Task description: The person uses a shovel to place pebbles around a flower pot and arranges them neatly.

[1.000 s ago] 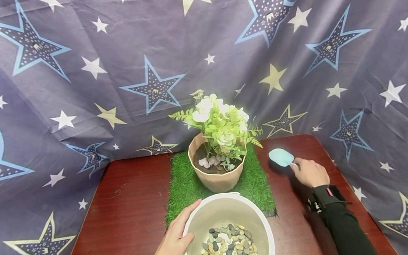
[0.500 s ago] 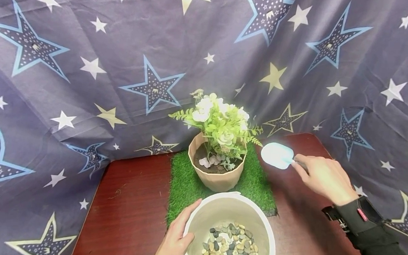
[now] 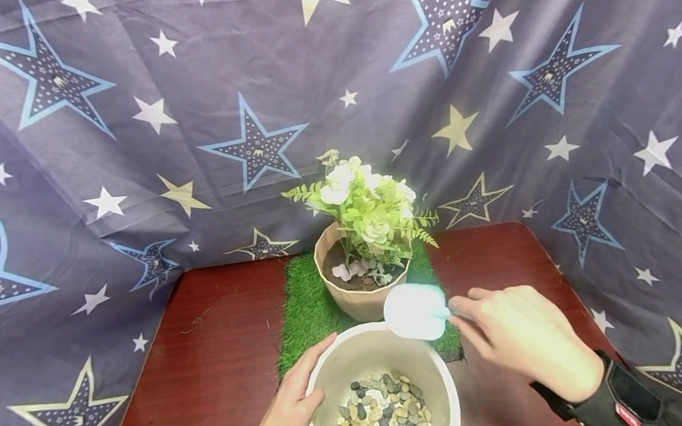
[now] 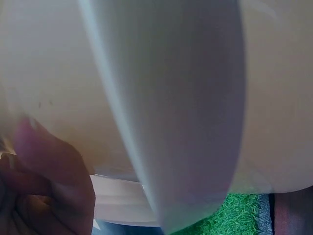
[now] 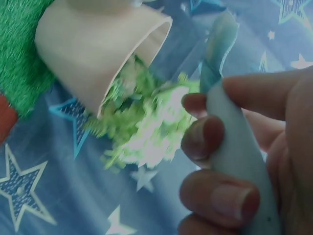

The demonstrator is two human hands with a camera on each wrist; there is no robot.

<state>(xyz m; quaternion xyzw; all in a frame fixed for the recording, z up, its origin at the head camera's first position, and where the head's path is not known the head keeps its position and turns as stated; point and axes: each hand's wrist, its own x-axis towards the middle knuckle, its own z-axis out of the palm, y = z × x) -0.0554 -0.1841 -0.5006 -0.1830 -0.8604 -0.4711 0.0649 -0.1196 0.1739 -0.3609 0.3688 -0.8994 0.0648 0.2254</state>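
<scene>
Now the right hand [image 3: 524,335], fingers curled round the pale blue scoop's [image 3: 414,310] handle, has swung in from the table's [image 3: 210,342] right side. The blade appears over the bucket's [image 3: 361,354] far rim, nearer the pebbles [image 3: 384,414] inside; the left hand [image 3: 291,396] still grips the bucket's left edge.

Head: high, looking far and down over bucket [image 3: 387,356] and pot [image 3: 359,302]
Left wrist: very close to the bucket
Right wrist: near the scoop [image 5: 239,142], facing pot and cloth [image 5: 73,196]
Head and right wrist share: pot, scoop
</scene>
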